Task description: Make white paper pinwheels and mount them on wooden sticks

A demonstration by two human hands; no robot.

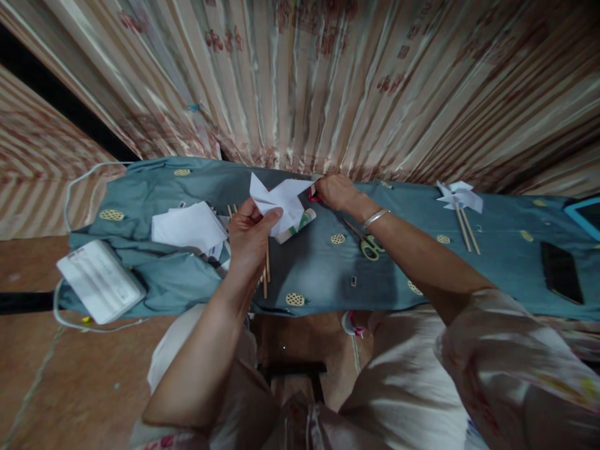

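My left hand is closed on a white paper pinwheel, its thumb pressed on the folded centre. Beyond it, at the table's far edge, my right hand has its fingers curled down at a small red box; what they pinch, if anything, is hidden. A white and green tube lies under the pinwheel. Scissors with pale green handles rest below my right wrist. Thin wooden sticks lie partly behind my left hand. A stack of white paper is left of that hand.
Another white pinwheel with two wooden sticks lies on the right. Further right are a black phone and a blue-edged device. A white box with a cable sits at the left end of the cloth-covered table. Behind hangs a curtain.
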